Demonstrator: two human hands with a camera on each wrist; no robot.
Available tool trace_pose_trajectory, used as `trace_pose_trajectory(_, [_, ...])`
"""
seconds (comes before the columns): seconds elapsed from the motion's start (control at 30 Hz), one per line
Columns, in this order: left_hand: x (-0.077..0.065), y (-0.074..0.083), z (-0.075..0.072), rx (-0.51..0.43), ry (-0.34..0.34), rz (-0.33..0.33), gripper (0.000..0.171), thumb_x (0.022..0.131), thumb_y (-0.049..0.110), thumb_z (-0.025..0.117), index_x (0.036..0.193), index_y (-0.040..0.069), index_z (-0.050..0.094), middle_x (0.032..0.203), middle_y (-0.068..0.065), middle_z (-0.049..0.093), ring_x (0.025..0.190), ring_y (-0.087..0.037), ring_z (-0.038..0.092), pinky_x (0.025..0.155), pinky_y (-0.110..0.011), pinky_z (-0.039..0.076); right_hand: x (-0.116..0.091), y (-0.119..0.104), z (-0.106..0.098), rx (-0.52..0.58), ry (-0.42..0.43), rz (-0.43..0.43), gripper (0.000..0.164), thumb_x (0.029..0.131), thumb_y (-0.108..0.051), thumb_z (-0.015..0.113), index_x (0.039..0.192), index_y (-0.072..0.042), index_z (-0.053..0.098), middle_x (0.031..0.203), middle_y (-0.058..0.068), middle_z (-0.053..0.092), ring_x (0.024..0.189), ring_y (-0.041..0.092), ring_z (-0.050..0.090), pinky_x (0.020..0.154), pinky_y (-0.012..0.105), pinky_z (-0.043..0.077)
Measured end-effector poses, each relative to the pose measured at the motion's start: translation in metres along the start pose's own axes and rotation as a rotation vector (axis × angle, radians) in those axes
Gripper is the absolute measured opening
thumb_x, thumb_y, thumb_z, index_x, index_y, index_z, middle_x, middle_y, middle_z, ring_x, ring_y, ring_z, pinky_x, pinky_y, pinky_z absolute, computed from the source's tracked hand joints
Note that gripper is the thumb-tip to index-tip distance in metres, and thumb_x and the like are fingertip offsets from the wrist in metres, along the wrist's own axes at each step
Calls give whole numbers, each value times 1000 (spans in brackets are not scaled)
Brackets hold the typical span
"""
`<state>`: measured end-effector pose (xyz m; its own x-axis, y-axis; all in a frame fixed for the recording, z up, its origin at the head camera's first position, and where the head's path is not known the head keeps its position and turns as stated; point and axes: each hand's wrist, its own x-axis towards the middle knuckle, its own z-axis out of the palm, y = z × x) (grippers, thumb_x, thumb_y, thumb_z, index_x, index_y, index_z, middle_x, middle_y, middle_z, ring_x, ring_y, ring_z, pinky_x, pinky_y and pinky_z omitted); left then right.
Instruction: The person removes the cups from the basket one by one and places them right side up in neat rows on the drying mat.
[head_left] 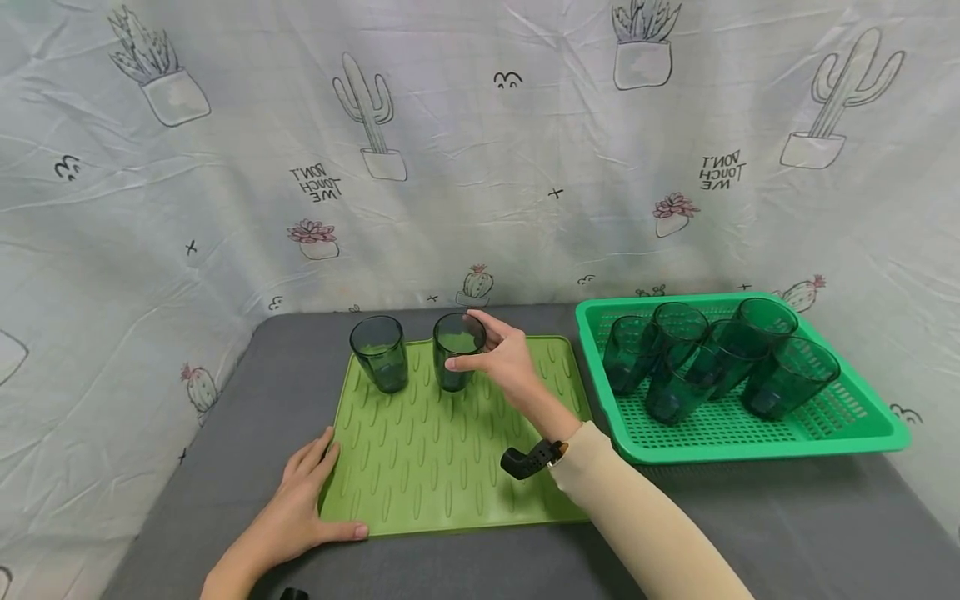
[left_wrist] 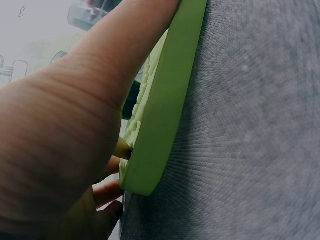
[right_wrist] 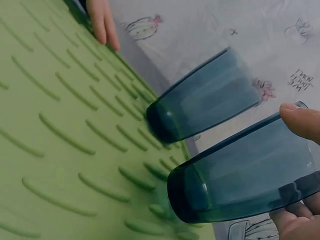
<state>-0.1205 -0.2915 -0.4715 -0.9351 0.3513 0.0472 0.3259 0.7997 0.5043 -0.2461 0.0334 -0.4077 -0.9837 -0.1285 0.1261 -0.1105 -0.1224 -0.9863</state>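
Note:
My right hand point(head_left: 510, 362) grips a dark green drinking glass point(head_left: 452, 377) near its rim, with the thumb on the near side and fingers behind. That glass is upright over the back of a green ridged mat point(head_left: 423, 475); I cannot tell whether its base touches the mat. To its left a second green glass point(head_left: 384, 367) stands on the mat's back left corner. My left hand point(head_left: 296, 504) rests at the mat's front left corner, fingers spread along the left edge and thumb along the front edge. In the left wrist view the thumb partly hides the mat's side point(left_wrist: 170, 115).
Right of the mat stands a green plastic basket point(head_left: 765, 452) holding several green glasses point(head_left: 678, 392), some leaning. Everything is on a grey cloth-covered table point(head_left: 300, 375). A white curtain point(head_left: 465, 167) printed with cacti hangs behind. A black strap point(head_left: 532, 458) circles my right wrist.

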Motion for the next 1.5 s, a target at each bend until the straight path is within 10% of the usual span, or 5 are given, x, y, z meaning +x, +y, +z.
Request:
trace_pose_trajectory(0.3, [2,0,1,-21,-13,-3,122,66,63,82,148,-11,32,159,-25,14,138,-51,11,93,-73,29,27,45,-8,7,-41,-75,83,74,-4,87,146,-22,50,145,5,50,133,20,45,98,35,45])
trace_pose_trajectory(0.43, [3,2,1,-22,-16,-3,123,66,64,82,148,-11,32,159,-24,13,139,-50,10,93,-72,29,12,6,0,11,-52,2,83,72,4,87,143,-20,53,143,6,51,133,22,45,98,37,46])
trace_pose_trajectory(1.0, [1,0,4,-17,-2,-1,123,65,64,83,147,-12,33,158,-25,15,138,-51,11,93,-73,30,23,14,19,-236,-166,-55,81,74,-15,89,145,-26,51,141,-2,53,130,18,48,101,39,43])
trace_pose_trajectory(1.5, [1,0,2,-3,1,-7,124,64,66,82,147,-12,33,158,-26,15,137,-50,12,92,-72,31,17,3,23,-233,-187,-39,81,80,-10,84,149,-18,44,145,8,49,136,22,41,106,39,36])
